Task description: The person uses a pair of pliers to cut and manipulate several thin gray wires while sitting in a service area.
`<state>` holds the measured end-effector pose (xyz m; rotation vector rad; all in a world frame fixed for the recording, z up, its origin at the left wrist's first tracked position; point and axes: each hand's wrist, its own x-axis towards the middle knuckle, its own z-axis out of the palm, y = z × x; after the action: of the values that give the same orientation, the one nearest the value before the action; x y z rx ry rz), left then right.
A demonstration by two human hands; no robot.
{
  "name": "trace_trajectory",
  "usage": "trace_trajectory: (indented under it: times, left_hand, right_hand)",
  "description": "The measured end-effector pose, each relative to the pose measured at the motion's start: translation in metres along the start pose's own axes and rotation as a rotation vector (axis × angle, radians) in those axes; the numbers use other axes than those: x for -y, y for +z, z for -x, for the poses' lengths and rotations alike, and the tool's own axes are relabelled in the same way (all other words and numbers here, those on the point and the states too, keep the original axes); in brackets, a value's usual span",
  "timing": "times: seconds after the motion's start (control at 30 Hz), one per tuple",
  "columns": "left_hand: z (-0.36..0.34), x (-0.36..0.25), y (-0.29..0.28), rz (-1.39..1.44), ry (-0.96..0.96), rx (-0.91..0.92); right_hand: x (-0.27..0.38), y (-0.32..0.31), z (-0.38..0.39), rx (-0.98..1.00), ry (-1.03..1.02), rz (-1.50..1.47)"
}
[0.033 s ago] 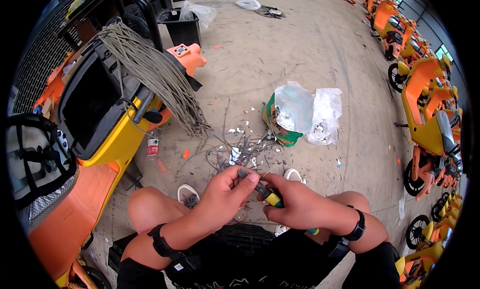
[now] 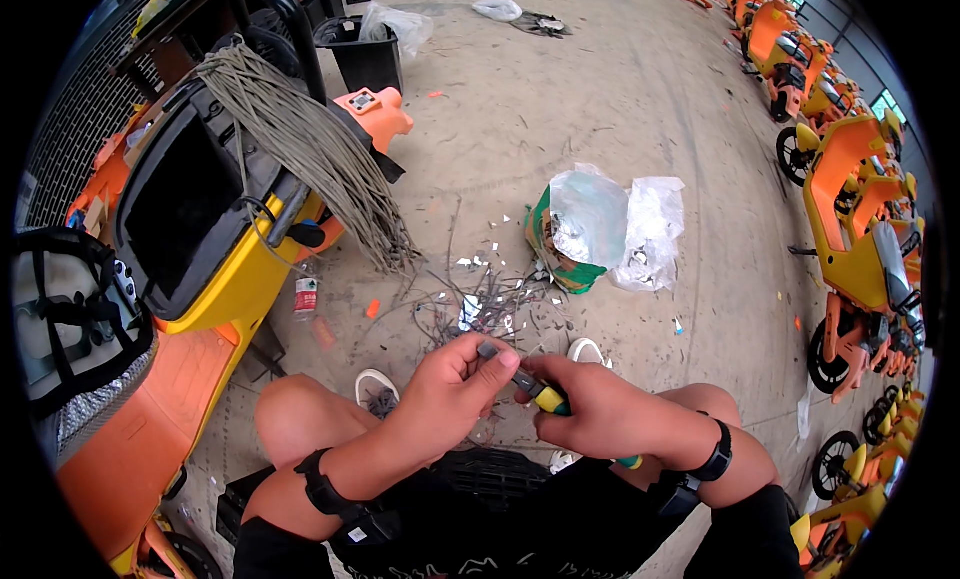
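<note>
"Hand tool [image 2: 550,399] with yellow-and-green handles: where is it, operator?"

"Inside your right hand [image 2: 600,404], which is closed around it, its dark head pointing at your left hand [image 2: 450,391]. There your thumb and finger pinch a small grey piece [image 2: 487,350], blocky and matt. Whether the head touches that piece, I cannot tell."

"What surface lies around your grip?"

"A tan, dusty floor [image 2: 500,109], hard and streaked with dark scuffs. Just beyond your hands spreads a loose tangle of wire scraps [image 2: 490,297], thin and dark, sprinkled with flat white bits."

"And farther out?"

"Ahead and right of your grip stands a green sack [image 2: 578,278], its mouth covered in cloudy plastic; a crinkled clear sheet [image 2: 655,229] lies beside it. Left of your grip, a yellow-and-orange scooter [image 2: 230,299] carries a thick bundle of grey cable [image 2: 310,149], ropy and drooping at one end."

"The room itself?"

"Well off to your grip's right, rows of orange-and-yellow scooters [image 2: 845,264] line the hall. Far ahead to its left sits a black bin [image 2: 372,71] with filmy plastic over the rim."
</note>
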<state>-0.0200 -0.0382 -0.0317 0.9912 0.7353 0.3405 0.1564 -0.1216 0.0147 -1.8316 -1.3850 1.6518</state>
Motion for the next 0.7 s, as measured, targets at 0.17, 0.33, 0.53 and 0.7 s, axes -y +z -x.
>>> trace_trajectory:
  times: [0.17, 0.33, 0.53, 0.7]
  left_hand:
    - [0.0, 0.005, -0.006, -0.146, -0.006, 0.069]
    - [-0.002, 0.017, -0.005, -0.377, 0.124, 0.018]
    - [0.005, -0.003, -0.005, -0.509, 0.043, 0.075]
    - [0.009, -0.01, -0.008, -0.07, -0.141, 0.157]
  right_hand:
    - [-0.01, -0.002, 0.001, 0.108, 0.021, -0.078]
    - [-0.024, 0.007, -0.001, -0.029, -0.06, -0.031]
    - [-0.019, 0.005, 0.002, -0.133, -0.113, 0.073]
    - [0.0, -0.01, 0.01, 0.013, -0.02, 0.022]
